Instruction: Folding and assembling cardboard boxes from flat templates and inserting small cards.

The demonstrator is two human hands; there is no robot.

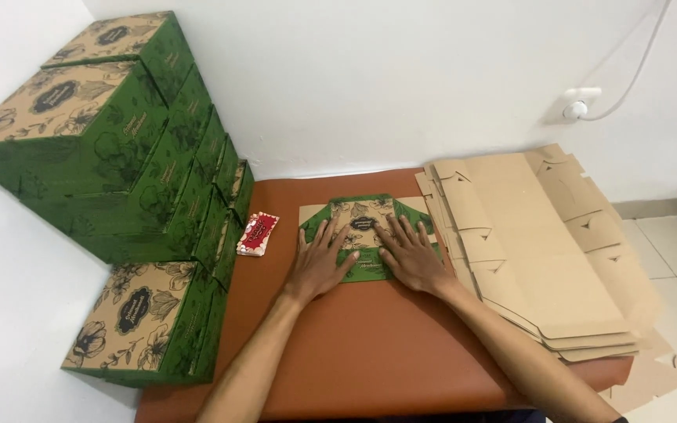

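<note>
Both hands lie flat, palms down and fingers spread, on a partly folded green and tan carton [363, 225] that sits at the far middle of the brown tabletop [370, 352], close to the white wall. The left hand [321, 262] presses the carton's left part, gripping nothing, and the right hand [410, 257] presses its right part the same way, with the 2 hands just beside each other near the carton's front edge. To the right, touching the carton's side, a stack of flat unfolded tan blanks [542, 251] overhangs the tabletop's right edge. To the left, near the left hand but apart from it, lies a small red packet [258, 234]. Beyond it, finished green boxes with floral tan lids [111, 157] are piled against the left wall, and 1 more box [146, 321] stands at the near left.
</note>
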